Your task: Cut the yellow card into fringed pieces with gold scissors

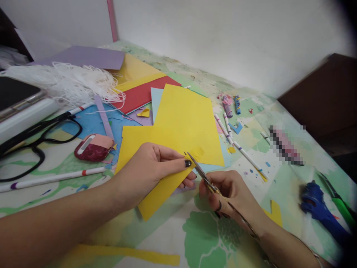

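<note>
- Pinching the yellow paper piece (158, 197) between thumb and fingers, your left hand (147, 163) has it up near the middle of the table, its corner angled toward the blades.
- And your right hand (237, 191) grips the small scissors (201, 172) by the handles; how the fingers sit in the loops, you can't tell from this view.
- Watch that thumb! The slim blades, slightly parted at the tips, sit just beside your dark-painted left thumbnail; a slip or a hasty squeeze could nick it.
- Only the one hand steadies the piece, so if the pinch loosens, the paper may twist and the cut could wander.
- Behind the tips lies a large yellow sheet (186, 119), the same colour, so the edge is easy to misjudge, and a low blade might catch that sheet too.
- Out to your left, the white string (83, 80) sprawls beside the black-framed glasses (80, 128); a sweeping elbow could drag either.
- Near your right forearm waits a blue-handled tool (315, 201), which a careless swing may knock.
</note>
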Available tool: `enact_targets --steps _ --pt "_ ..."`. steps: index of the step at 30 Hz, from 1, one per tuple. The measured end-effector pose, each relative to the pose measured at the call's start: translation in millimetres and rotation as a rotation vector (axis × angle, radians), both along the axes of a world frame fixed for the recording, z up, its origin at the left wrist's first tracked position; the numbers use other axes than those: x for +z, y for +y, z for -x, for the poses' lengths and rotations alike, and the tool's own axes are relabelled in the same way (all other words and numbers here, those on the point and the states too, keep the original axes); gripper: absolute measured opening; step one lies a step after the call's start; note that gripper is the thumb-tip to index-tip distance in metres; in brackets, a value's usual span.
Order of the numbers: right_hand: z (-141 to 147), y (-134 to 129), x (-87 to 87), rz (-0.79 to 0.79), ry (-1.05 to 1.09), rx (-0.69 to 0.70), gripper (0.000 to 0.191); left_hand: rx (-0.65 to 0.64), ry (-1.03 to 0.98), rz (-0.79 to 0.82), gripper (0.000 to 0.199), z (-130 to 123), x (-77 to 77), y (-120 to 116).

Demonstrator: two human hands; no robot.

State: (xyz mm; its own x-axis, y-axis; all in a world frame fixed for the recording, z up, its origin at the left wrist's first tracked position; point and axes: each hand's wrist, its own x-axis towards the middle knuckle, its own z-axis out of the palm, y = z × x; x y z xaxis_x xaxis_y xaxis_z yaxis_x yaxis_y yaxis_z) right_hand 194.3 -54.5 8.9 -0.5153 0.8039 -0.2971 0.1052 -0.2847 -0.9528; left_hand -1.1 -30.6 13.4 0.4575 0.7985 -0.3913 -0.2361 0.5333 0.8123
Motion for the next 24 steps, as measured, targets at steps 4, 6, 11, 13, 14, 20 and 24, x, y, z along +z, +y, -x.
enact_targets --steps 4,6,11,13,14,20,24 --pt "0.5 0.0 -1.9 0.004 0.007 -0.008 0.041 0.012 -0.016 -0.002 0.014 0.5 0.1 -1.0" --pt "1.0 0.1 -2.2 0.008 0.011 -0.018 0.04 0.015 -0.01 -0.003 0.013 0.8 -0.3 -1.5" --pt "3.7 1.3 -0.9 0.026 -0.007 -0.038 0.039 0.013 0.004 -0.017 0.015 1.4 -1.3 -1.0" --pt "4.9 2.1 -0.5 0.024 -0.035 -0.045 0.038 0.016 0.01 -0.023 0.015 1.4 -1.4 -0.4" --pt "5.5 2.5 -0.5 0.025 -0.051 -0.049 0.037 0.018 0.011 -0.025 0.015 1.4 -1.4 -0.1" --pt "6.3 2.9 0.3 0.037 -0.094 -0.063 0.03 0.024 0.012 -0.006 0.014 1.4 -1.8 -0.2" --pt "6.1 3.4 1.6 0.028 -0.145 -0.059 0.028 0.026 0.028 -0.003 0.014 0.8 -1.5 -0.1"
